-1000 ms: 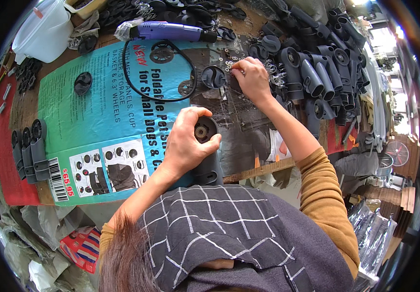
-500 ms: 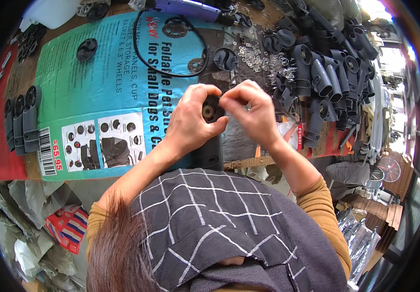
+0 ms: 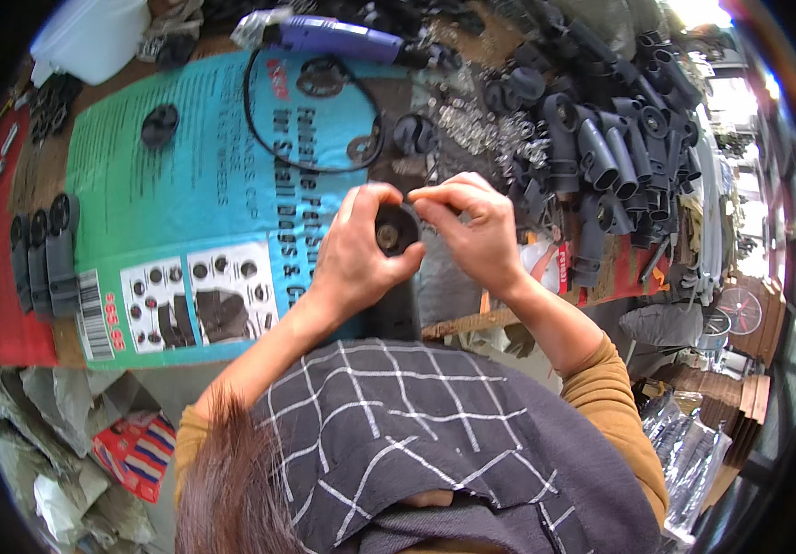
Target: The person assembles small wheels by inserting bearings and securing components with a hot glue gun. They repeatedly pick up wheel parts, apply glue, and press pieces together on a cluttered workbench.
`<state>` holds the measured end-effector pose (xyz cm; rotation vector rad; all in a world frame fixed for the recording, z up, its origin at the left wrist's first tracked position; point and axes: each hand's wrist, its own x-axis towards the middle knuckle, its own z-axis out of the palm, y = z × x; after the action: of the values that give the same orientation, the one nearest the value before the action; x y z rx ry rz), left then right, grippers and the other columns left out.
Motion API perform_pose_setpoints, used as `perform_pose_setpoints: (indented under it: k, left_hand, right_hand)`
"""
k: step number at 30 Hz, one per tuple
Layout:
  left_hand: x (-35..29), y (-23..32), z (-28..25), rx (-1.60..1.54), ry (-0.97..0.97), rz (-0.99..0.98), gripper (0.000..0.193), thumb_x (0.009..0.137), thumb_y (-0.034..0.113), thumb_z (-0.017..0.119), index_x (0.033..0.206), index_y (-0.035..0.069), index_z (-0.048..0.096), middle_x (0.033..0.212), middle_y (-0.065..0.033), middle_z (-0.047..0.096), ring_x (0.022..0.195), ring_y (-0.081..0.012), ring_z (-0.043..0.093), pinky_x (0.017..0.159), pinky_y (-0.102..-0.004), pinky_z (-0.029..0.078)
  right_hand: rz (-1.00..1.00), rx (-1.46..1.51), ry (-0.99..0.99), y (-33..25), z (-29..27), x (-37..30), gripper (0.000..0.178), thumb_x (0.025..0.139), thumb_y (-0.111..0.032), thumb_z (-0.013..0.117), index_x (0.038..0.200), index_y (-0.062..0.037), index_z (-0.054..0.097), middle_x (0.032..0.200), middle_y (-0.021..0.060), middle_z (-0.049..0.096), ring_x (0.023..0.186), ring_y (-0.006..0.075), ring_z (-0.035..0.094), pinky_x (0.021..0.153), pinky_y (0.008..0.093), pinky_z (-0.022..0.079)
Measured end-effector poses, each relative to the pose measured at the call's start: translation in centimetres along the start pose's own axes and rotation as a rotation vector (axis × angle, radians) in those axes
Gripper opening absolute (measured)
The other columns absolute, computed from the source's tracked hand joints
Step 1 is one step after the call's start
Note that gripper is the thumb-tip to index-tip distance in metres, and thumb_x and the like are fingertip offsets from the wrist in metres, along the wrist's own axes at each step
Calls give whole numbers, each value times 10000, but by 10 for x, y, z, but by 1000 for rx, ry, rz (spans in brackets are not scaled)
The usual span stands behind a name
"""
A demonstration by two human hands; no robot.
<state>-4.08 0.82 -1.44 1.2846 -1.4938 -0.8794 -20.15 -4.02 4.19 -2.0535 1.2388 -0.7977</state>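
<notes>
My left hand [image 3: 358,249] is wrapped round the round head of a dark grey plastic joint piece [image 3: 398,305]. Its open end faces up and shows a brass-coloured ring in the centre; its tubular body points back toward me. Close to the right side of that head is my right hand [image 3: 472,226], thumb and forefinger pinched together over its rim. Whatever they pinch is too small to make out. Beyond the hands lies a round black cap [image 3: 414,135] with a curved ridge, and another such cap [image 3: 160,125] rests on the printed cardboard sheet [image 3: 195,198].
At right is a heap of dark grey joint pieces [image 3: 601,152], beside scattered small metal rings [image 3: 472,125]. A purple power screwdriver [image 3: 338,39] with a black cord [image 3: 250,111] lies at the back. Several joint pieces [image 3: 62,268] stand in a row at left. A white tub [image 3: 89,37] sits far left.
The view has shifted slightly, so the table sits a little lower. My right hand's fingers have drawn back slightly from the joint piece's centre; my left hand still grips it.
</notes>
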Motion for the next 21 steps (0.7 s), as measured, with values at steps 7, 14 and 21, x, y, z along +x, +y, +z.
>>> perform_pose_setpoints:
  k: [7, 14, 21]
  left_hand:
    - [0, 3, -1, -29, -33, -56, 550, 694, 226, 807, 1112, 28, 510, 1059, -168, 559, 953, -344, 591, 832, -406, 500]
    - [1, 4, -3, -16, -44, -58, 545, 691, 229, 814, 1104, 26, 523, 1070, -160, 566, 970, -332, 595, 836, -399, 507]
    - [2, 2, -2, -21, -54, -36, 568, 683, 218, 823, 1126, 34, 519, 1159, -176, 545, 1048, -333, 583, 870, -398, 508]
  right_hand:
    - [2, -486, 224, 101, -37, 104, 114, 806, -157, 692, 798, -45, 712, 822, 106, 666, 837, 275, 619, 806, 389, 474]
    - [-4, -633, 226, 148, -46, 181, 166, 806, -227, 675, 866, -89, 746, 907, 116, 689, 942, 300, 627, 866, 399, 481]
    - [5, -607, -41, 140, -40, 205, 193, 781, -243, 642, 878, -119, 753, 990, 87, 675, 1014, 293, 620, 895, 399, 487]
